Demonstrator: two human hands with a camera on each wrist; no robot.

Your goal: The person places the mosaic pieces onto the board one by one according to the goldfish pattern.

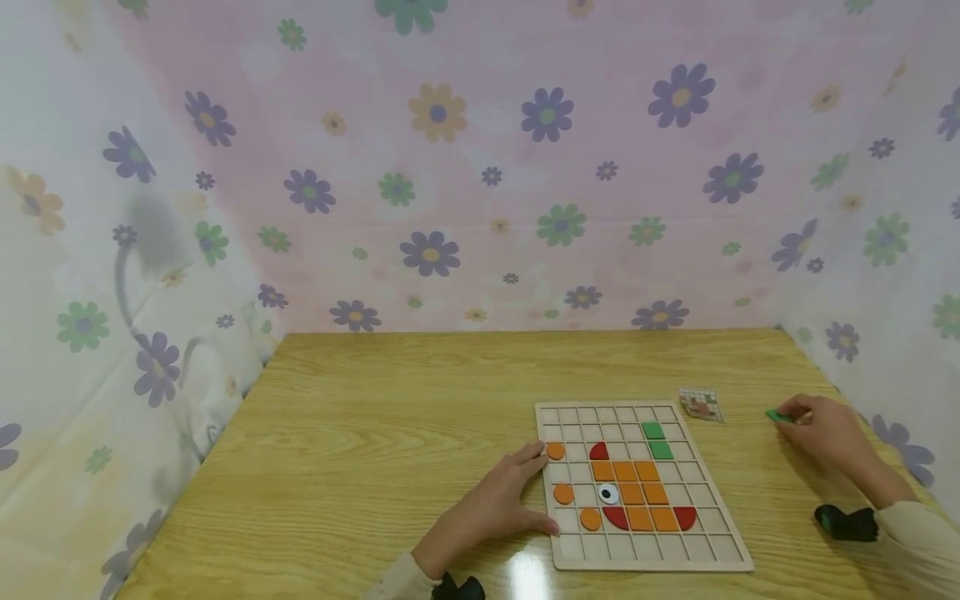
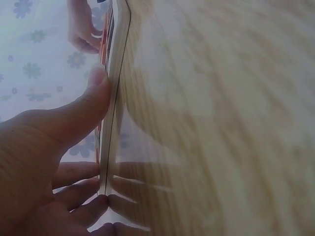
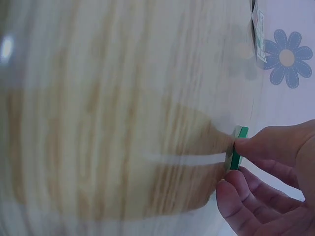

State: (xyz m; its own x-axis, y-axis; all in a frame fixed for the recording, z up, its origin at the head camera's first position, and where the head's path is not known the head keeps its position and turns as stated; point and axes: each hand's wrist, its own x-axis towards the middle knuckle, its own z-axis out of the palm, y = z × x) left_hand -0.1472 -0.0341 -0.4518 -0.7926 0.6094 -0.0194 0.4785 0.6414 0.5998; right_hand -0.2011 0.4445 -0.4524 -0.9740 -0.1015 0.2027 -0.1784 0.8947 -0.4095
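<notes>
A wooden grid board [image 1: 570, 546] lies on the table, with orange squares [image 1: 625, 471], red quarter-round pieces [image 1: 685, 518], two green squares [image 1: 661, 450] and a white eye piece [image 1: 608, 493] in its cells. Three orange discs [image 1: 563, 493] sit along its left side. My left hand [image 1: 498, 498] rests at the board's left edge, thumb and fingers spread apart along the rim [image 2: 114, 81]. Right of the board, my right hand [image 1: 825, 433] pinches a green tile [image 3: 238, 147] between thumb and fingers, low over the table.
A small printed card [image 1: 701, 405] lies just beyond the board's far right corner. The wood-grain table [image 1: 360, 433] extends to the left. Flower-patterned cloth [image 1: 480, 200] walls in the back and both sides. A dark band [image 1: 846, 523] is on the right wrist.
</notes>
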